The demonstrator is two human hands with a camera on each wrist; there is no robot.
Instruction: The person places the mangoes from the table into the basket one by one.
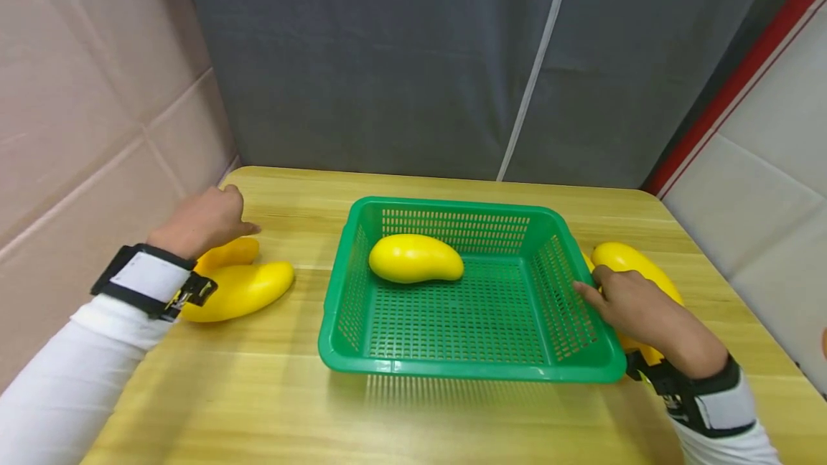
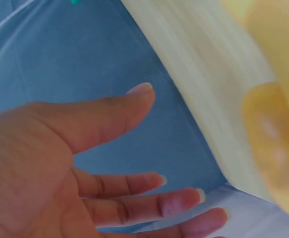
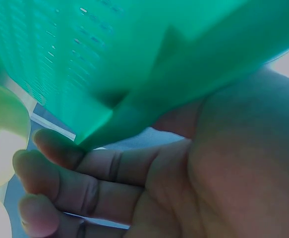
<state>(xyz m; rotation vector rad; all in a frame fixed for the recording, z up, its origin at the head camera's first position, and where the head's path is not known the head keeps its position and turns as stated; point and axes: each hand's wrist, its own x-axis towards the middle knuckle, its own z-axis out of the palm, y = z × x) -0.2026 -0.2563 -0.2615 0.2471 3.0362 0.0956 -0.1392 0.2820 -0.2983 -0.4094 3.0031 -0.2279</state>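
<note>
A green plastic basket (image 1: 472,372) with slotted walls stands on the table, and one yellow mango (image 1: 416,259) lies in its back left part. My right hand (image 1: 639,307) grips the basket's right rim, thumb over the inner side and fingers outside below the rim; in the right wrist view the thumb is mostly hidden by the green wall. My left hand (image 1: 207,217) hovers at the table's left edge, fingers extended and nothing between them. Just below it lie two mangoes, a front one (image 1: 248,291) and a back one (image 1: 229,253) partly covered by hand and wrist.
More mangoes (image 1: 629,260) lie right of the basket, partly hidden by my right hand and the rim. The wooden table (image 1: 413,422) meets a grey curtain (image 1: 388,77) behind, a pale wall covering (image 1: 84,106) on the left and a white one (image 1: 769,192) on the right.
</note>
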